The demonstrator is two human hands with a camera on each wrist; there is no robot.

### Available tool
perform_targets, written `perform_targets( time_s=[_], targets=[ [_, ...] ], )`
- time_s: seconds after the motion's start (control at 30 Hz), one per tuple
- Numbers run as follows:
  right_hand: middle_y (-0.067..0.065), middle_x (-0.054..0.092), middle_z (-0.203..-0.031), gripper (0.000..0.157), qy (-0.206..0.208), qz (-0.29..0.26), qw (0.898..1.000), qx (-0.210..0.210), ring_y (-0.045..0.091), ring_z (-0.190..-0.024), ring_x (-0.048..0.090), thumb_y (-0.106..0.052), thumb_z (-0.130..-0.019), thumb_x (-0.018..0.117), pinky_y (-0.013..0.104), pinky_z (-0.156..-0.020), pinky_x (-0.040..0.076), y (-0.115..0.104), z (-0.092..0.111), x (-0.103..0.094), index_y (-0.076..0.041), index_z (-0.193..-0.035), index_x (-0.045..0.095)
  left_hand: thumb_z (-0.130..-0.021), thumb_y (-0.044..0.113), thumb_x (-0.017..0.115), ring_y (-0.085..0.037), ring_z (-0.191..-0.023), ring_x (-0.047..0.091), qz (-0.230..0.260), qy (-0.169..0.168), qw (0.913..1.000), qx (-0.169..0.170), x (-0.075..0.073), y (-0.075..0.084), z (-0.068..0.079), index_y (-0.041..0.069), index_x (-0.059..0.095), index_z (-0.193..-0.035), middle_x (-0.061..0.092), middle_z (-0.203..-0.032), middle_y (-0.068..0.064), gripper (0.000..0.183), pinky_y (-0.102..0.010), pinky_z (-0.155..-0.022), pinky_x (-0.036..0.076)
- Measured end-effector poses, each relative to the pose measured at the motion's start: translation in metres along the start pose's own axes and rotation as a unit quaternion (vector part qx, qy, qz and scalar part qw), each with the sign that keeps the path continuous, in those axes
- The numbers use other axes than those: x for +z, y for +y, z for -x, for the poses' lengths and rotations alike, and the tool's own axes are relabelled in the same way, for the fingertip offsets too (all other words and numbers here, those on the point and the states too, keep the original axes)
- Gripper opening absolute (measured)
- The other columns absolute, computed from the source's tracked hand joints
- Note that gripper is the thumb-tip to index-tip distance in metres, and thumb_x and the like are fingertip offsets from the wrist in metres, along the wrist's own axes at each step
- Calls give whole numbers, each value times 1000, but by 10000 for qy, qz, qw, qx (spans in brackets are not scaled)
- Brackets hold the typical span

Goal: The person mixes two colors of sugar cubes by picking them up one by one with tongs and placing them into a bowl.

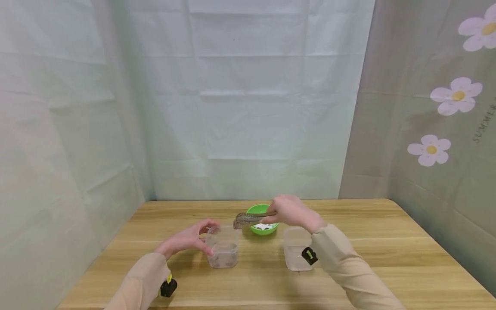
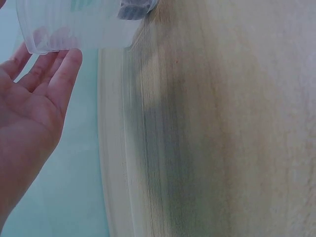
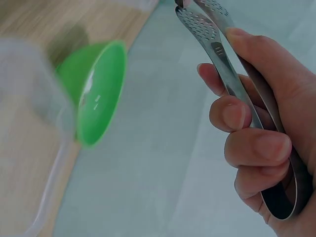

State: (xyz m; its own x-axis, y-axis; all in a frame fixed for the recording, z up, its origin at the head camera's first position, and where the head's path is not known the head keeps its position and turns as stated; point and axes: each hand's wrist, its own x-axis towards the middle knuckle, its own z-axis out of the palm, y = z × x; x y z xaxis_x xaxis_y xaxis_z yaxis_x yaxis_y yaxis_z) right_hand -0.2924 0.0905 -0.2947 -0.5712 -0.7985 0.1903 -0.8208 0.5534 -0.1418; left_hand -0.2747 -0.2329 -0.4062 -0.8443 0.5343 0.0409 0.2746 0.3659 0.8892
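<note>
My left hand (image 1: 193, 237) holds a clear plastic container (image 1: 222, 249) at its left side, thumb in front and fingers behind. Something dark grey (image 2: 134, 9) shows at the container's bottom in the left wrist view. In my right hand (image 1: 292, 212) is a pair of metal food tongs (image 3: 229, 74) with perforated tips, the fingers wrapped around both arms. A small dark piece (image 3: 182, 3) appears between the tips, cut off by the frame edge. The tips point left, above and beside the left container's far right corner.
Behind the tongs stands a green bowl (image 1: 264, 231) with white and dark bits inside. A second clear container (image 1: 296, 260) sits under my right forearm. All rest on a wooden table (image 1: 387, 249), with hanging cloth (image 1: 252, 129) behind and at both sides.
</note>
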Motion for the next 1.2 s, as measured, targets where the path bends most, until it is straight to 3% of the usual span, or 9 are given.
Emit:
perform_targets(
  time_s=[0.13, 0.23, 0.3, 0.4, 0.53, 0.8, 0.9, 1.03, 1.2],
  targets=[
    [-17, 26, -42, 30, 70, -168, 9993, 316, 2, -43, 16, -33, -82, 66, 20, -41, 15, 23, 14, 1, -20, -56, 60, -69, 8, 77, -35, -120, 30, 72, 1, 10000, 15, 0, 1, 0, -2, 35, -130, 37, -131, -15, 76, -50, -95, 29],
    [-15, 17, -43, 43, 113, -192, 9985, 505, 2, -43, 13, -32, -82, 66, 19, -41, 16, 38, 24, 4, -18, -48, 44, -69, 8, 77, -35, -120, 31, 80, 0, 10000, 18, 1, 2, 0, -2, 36, -130, 38, -130, -14, 74, -50, -95, 29],
    [-15, 17, -42, 42, 140, -248, 9977, 613, 3, -43, 13, -29, -82, 67, 19, -41, 17, 44, 30, 5, -19, -48, 44, -69, 7, 77, -35, -120, 31, 91, 2, 10000, 34, 1, 3, 1, -2, 36, -129, 38, -130, -14, 74, -50, -95, 29],
    [-15, 14, -44, 51, 195, -173, 9974, 666, 3, -43, 12, -28, -82, 67, 19, -41, 15, 51, 37, 7, -19, -49, 30, -69, 7, 77, -35, -119, 32, 93, -5, 9999, 38, 1, 3, 1, -1, 37, -129, 39, -129, -14, 74, -50, -95, 29],
    [-14, 16, -46, 47, 198, -109, 9973, 693, 3, -44, 12, -27, -82, 68, 19, -42, 15, 54, 42, 8, -18, -49, 36, -69, 8, 77, -35, -119, 31, 122, -41, 9999, 54, 0, 3, 1, -3, 36, -130, 38, -130, -17, 74, -50, -95, 29],
    [-12, 26, -47, 22, 121, -108, 9961, 870, 4, -44, 13, -28, -81, 68, 20, -41, 16, 56, 44, 7, -21, -61, 62, -69, 8, 77, -35, -120, 31, 107, -40, 9999, 31, 1, 6, 2, -2, 36, -130, 36, -131, -18, 74, -51, -95, 29],
    [-11, 25, -48, 28, 82, -43, 9953, 964, 4, -44, 13, -30, -81, 68, 20, -41, 15, 56, 44, 8, -19, -57, 58, -69, 8, 77, -35, -120, 30, 72, -12, 10000, 11, 1, 8, 3, -2, 36, -130, 37, -131, -16, 74, -50, -95, 29],
    [-9, 20, -49, 43, 100, -30, 9952, 973, 4, -45, 11, -32, -82, 67, 20, -41, 15, 55, 44, 7, -18, -51, 41, -69, 8, 77, -35, -121, 30, 77, -10, 10000, -6, 1, 9, 3, -2, 36, -130, 37, -131, -16, 74, -50, -95, 29],
    [-10, 17, -50, 48, 188, -13, 9959, 888, 4, -45, 11, -32, -82, 66, 20, -42, 15, 53, 45, 5, -19, -51, 32, -70, 8, 77, -35, -121, 29, 66, -2, 10000, -35, 2, 9, 4, -2, 35, -131, 37, -131, -16, 75, -50, -95, 29]
  ],
)
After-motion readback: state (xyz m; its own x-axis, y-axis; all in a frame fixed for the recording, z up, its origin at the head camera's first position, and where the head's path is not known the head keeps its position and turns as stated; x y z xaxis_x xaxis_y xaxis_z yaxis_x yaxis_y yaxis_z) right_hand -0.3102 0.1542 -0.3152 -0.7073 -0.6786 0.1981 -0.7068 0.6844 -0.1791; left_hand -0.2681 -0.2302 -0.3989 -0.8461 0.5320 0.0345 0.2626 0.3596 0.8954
